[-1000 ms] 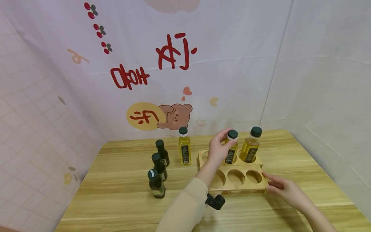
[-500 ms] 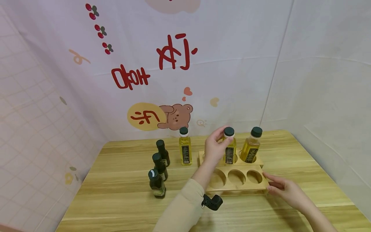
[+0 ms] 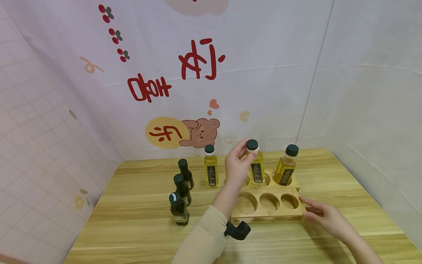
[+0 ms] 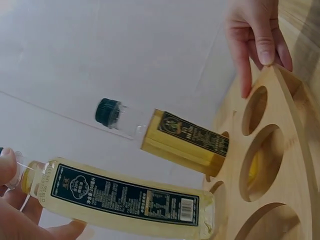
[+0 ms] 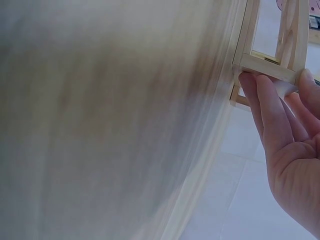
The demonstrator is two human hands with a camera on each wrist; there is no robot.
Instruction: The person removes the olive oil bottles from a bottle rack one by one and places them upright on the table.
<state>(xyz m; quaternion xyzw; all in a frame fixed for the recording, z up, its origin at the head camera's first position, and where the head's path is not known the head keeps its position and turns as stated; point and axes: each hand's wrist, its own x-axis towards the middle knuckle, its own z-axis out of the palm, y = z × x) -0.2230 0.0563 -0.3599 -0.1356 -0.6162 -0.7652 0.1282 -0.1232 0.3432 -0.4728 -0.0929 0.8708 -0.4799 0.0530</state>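
My left hand (image 3: pixel 238 167) grips a clear bottle of yellow oil (image 3: pixel 256 167) near its neck, just below the dark green cap. The bottle's base is lifted out, close above the back step of a two-step wooden bottle rack (image 3: pixel 258 213). In the left wrist view, the bottle (image 4: pixel 125 197) lies across the lower part, its base near a hole. My right hand (image 3: pixel 329 219) pinches the rack's right front corner between thumb and fingers; the right wrist view shows those fingers (image 5: pixel 275 112) against the wood. Another oil bottle (image 3: pixel 285 168) leans in the back right hole.
Left of the rack stands one more yellow oil bottle (image 3: pixel 211 170). Several dark bottles (image 3: pixel 179 212) line up farther left on the wooden table (image 3: pixel 132 234). A white printed cloth (image 3: pixel 263 91) hangs behind the table. Round holes show in the rack's front step.
My left hand has moved left and slightly up, drawing the oil bottle up from the back middle hole. My right hand has stayed on the rack's corner.
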